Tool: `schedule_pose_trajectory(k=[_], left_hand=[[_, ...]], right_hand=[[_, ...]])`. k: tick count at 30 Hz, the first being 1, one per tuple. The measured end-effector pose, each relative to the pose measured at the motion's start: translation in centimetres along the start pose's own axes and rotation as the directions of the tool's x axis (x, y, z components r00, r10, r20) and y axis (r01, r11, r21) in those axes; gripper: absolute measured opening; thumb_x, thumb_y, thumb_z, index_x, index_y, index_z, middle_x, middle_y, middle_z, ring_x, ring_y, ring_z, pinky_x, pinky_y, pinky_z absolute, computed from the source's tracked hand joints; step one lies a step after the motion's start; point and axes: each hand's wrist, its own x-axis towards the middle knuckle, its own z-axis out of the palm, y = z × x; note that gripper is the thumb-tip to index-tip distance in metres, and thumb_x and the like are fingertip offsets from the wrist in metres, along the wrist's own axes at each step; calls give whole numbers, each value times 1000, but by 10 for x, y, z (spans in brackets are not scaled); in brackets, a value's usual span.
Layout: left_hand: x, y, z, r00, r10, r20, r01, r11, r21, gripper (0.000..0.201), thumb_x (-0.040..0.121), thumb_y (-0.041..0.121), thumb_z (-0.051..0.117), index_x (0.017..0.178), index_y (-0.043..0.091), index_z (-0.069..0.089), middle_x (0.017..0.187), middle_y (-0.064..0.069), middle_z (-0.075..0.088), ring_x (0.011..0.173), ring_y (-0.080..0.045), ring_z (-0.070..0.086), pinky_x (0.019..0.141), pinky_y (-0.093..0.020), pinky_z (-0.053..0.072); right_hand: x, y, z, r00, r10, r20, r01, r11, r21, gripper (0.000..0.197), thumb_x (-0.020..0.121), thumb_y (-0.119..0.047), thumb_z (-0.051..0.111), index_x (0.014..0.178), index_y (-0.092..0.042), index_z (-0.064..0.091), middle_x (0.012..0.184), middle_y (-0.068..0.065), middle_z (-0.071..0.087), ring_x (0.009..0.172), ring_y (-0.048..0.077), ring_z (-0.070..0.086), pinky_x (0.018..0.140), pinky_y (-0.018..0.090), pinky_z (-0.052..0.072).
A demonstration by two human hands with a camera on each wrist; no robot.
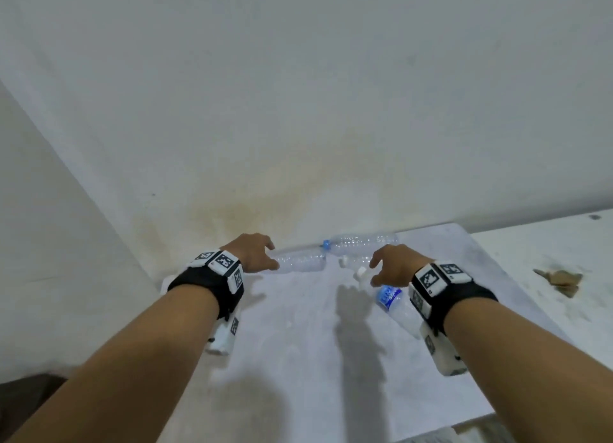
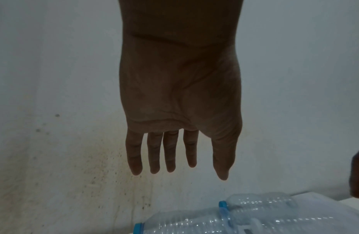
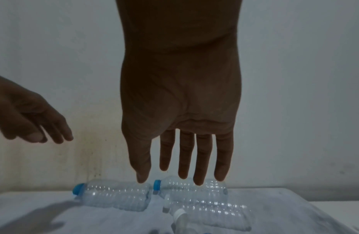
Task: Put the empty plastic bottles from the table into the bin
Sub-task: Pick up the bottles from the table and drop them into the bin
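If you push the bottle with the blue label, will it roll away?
Probably, yes. The blue-label bottle lies on its side on the flat table, and round things roll easily. It looks empty, so it is likely light and may crumple if the right hand squeezes.

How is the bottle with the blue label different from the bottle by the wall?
The labelled bottle has a white cap and a blue label; the bottle by the wall has a blue cap and shows no label. The labelled one lies slantwise near the right hand; the other lies along the wall. Both are clear plastic, lying on the table.
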Motion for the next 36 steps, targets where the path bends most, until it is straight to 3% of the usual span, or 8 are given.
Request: schedule_pose_trajectory(k=[4,8,12,16,22,27,32,36], left_hand=[[76,-5,8,998,-59,35,61,997,-46,64,87,43,63,143,21,42,152,-5,41,137,-25,41,107,-35,37],[137,-21,33,992,-113,47,117,990,-84,72,85,40,67,146,20,36,149,-10,41,134,-28,43,106,-37,40],[183,-42,71,986,-155,57,159,984,-79,86,79,43,71,150,20,28,153,-9,35,138,-29,39,112,-41,37],[211,-62,106,974,-210,86,215,975,-50,92,77,44,70,152,25,21,157,-7,30,142,-34,34,113,-50,35],[211,-63,124,986,-166,2,166,984,-70,83,80,20,69,150,20,25,139,-20,51,127,-39,51,102,-46,46],[192,-63,119,988,-153,17,154,978,-142,78,78,31,78,143,20,36,139,-13,50,128,-33,49,105,-44,42],[149,-59,91,986,-85,-140,31,935,-353,51,73,32,83,115,18,58,98,-7,69,87,-27,66,79,-36,55],[102,-55,64,941,-53,-335,-99,903,-419,35,74,34,82,99,19,63,74,0,66,66,-14,62,62,-25,48]], right_hand=[[80,12,1,998,-7,56,9,999,-48,49,81,-35,69,128,-25,57,131,1,58,115,23,60,95,35,50],[140,21,25,998,4,66,4,992,-126,39,83,-30,64,120,-20,60,117,2,65,102,23,65,87,34,53],[177,33,62,997,4,72,8,984,-176,42,84,-30,61,125,-22,54,125,3,60,113,25,61,93,37,51],[197,41,82,999,-26,36,32,985,-171,41,83,-30,61,122,-21,52,122,4,61,117,26,55,91,37,51],[208,36,93,999,-35,15,38,970,-241,49,82,-43,62,124,-21,51,120,6,63,115,28,55,92,39,47],[203,30,99,999,-38,15,41,950,-309,45,84,-40,57,125,-20,54,121,6,62,117,27,53,98,42,39],[181,11,81,992,-92,-88,68,969,-239,42,84,-42,59,121,-22,57,115,6,66,111,27,58,95,41,42],[146,-8,56,964,-137,-228,116,988,-101,36,81,-41,66,113,-24,60,108,7,69,105,29,62,86,38,46]])
